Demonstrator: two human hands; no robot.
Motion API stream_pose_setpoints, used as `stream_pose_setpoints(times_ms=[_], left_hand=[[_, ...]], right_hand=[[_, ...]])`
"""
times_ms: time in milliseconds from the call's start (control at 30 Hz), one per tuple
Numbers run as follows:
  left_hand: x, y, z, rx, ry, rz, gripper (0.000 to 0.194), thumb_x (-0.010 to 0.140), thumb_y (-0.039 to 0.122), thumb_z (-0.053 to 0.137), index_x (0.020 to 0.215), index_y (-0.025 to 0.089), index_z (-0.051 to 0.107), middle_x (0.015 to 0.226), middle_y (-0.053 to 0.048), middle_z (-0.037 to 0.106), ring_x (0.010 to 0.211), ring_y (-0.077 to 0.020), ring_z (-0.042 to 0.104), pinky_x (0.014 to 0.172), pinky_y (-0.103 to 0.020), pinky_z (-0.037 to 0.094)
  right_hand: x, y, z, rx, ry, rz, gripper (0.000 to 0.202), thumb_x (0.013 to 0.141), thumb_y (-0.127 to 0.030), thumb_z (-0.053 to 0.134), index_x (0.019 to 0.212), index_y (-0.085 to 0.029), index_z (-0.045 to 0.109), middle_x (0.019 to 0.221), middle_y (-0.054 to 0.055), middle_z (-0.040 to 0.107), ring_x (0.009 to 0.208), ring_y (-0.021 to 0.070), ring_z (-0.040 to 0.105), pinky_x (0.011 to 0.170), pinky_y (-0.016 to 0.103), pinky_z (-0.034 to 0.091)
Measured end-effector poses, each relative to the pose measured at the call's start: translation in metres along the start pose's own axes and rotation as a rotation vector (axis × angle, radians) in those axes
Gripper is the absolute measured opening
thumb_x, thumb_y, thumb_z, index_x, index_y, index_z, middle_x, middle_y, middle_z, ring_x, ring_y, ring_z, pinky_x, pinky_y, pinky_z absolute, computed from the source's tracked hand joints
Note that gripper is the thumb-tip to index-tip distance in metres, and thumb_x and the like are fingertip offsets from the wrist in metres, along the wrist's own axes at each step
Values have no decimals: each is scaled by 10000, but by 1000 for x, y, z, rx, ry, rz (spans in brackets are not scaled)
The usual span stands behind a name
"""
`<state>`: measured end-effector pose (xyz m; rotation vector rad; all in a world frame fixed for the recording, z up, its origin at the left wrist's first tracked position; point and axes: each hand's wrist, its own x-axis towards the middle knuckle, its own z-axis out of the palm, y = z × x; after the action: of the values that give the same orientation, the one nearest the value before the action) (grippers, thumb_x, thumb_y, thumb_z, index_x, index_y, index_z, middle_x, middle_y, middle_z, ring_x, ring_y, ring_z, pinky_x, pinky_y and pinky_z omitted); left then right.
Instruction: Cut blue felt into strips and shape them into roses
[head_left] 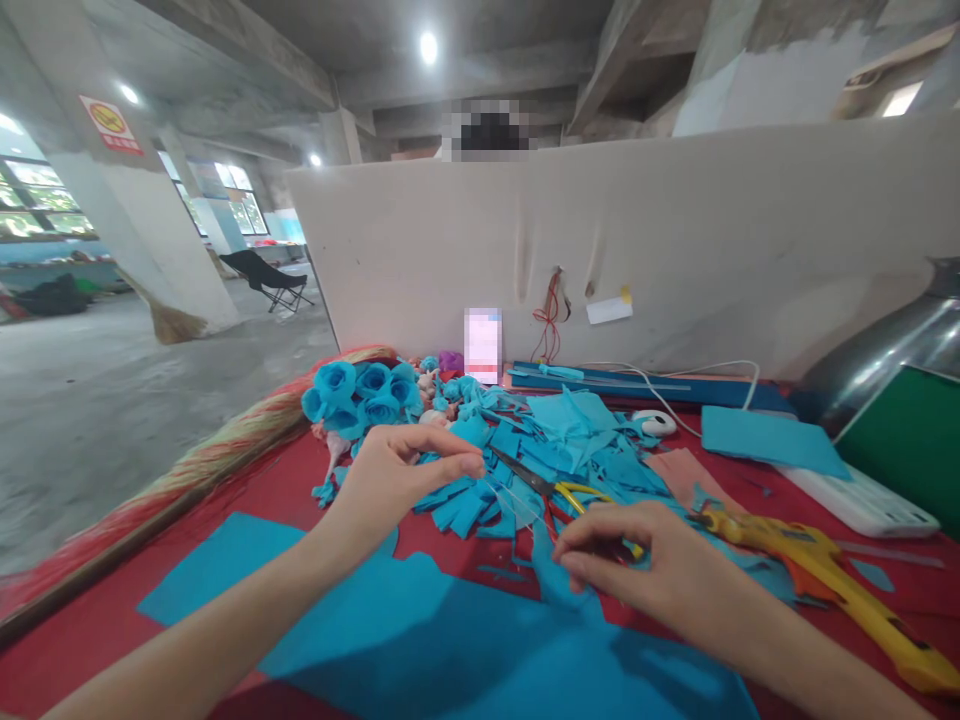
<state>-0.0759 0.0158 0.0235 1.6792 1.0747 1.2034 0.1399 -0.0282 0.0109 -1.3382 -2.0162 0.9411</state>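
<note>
My left hand [409,465] is raised over the blue scraps, thumb and forefinger pinched on one end of a thin, pale thread [514,495]. The thread slants down to my right hand [615,550], whose fingers are pressed together around its other end. Behind the thread lie scissors [566,492] with yellow handles, on cut blue paper pieces [469,500]. Large blue sheets [442,620] lie below both hands. Several blue paper flowers [367,395] stand together beyond my left hand.
A yellow glue gun [810,555] lies at the right, near a white power strip [862,500] and a folded blue stack [772,440]. A lit phone [483,345] leans against the pale partition [420,250]. A person's head shows above it. A metal vessel [900,340] stands at far right.
</note>
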Motion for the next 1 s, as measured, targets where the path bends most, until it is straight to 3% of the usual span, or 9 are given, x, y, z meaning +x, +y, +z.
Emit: stream_pose_setpoints(times_ms=[67, 200, 367, 500, 600, 733, 867, 933, 1000], left_hand=[[2, -3, -1, -11, 35, 13, 99, 641, 304, 719, 582, 229, 694, 603, -3, 661, 770, -203, 612, 999, -404, 336], [4, -7, -1, -50, 103, 26, 78, 649, 277, 715, 603, 219, 689, 620, 7, 677, 823, -207, 636, 986, -372, 378], [3, -9, 1, -96, 182, 44, 67, 638, 282, 723, 631, 223, 693, 653, 14, 685, 868, -208, 636, 940, -345, 422], [2, -12, 3, -106, 195, 54, 50, 647, 275, 718, 629, 236, 693, 664, 22, 688, 869, -189, 633, 911, -315, 437], [0, -15, 5, -84, 185, 43, 55, 656, 284, 714, 637, 236, 695, 692, 14, 694, 915, -193, 617, 869, -296, 459], [3, -14, 2, -62, 177, 24, 121, 671, 330, 704, 668, 209, 693, 703, -14, 691, 819, -195, 630, 729, -276, 501], [7, -7, -7, 19, 264, 69, 165, 720, 371, 664, 727, 207, 675, 700, -1, 675, 681, -157, 613, 608, -241, 487], [-1, -5, -9, 140, 203, 175, 179, 787, 356, 596, 705, 210, 661, 701, 13, 666, 671, -143, 601, 692, -260, 484], [-19, -5, -9, 309, -85, 313, 263, 868, 301, 481, 691, 206, 650, 709, 15, 661, 699, -137, 595, 829, -294, 449]], right_hand=[[0, 1, -4, -12, 90, -24, 159, 739, -326, 568, 654, -233, 666, 646, 7, 666, 607, 156, 580, 562, 255, 439], [-3, 2, -10, 17, 186, -38, 161, 713, -372, 601, 708, -236, 687, 727, 15, 683, 685, 175, 608, 593, 254, 471], [-5, 1, -4, 16, 205, -47, 132, 711, -333, 601, 746, -245, 693, 780, 2, 699, 727, 169, 627, 611, 237, 484], [-3, -3, -1, 13, 112, -9, 192, 750, -327, 529, 728, -219, 687, 647, 5, 684, 591, 158, 621, 559, 244, 486], [-2, -5, -3, 10, 104, -23, 264, 784, -334, 487, 654, -205, 676, 614, 10, 672, 610, 150, 623, 587, 227, 485], [-4, -4, -12, -75, 117, -46, 318, 807, -335, 452, 612, -208, 668, 616, 14, 665, 617, 152, 617, 591, 227, 475], [-6, 0, -24, -142, 154, -72, 327, 815, -351, 443, 612, -214, 660, 597, 10, 652, 609, 155, 613, 639, 250, 486], [-6, 3, -27, -161, 149, -71, 333, 822, -369, 441, 604, -212, 638, 611, 9, 652, 623, 151, 613, 646, 245, 489], [-6, 5, -26, -183, 160, -59, 331, 827, -375, 440, 595, -212, 611, 616, 2, 647, 636, 144, 612, 637, 231, 486]])
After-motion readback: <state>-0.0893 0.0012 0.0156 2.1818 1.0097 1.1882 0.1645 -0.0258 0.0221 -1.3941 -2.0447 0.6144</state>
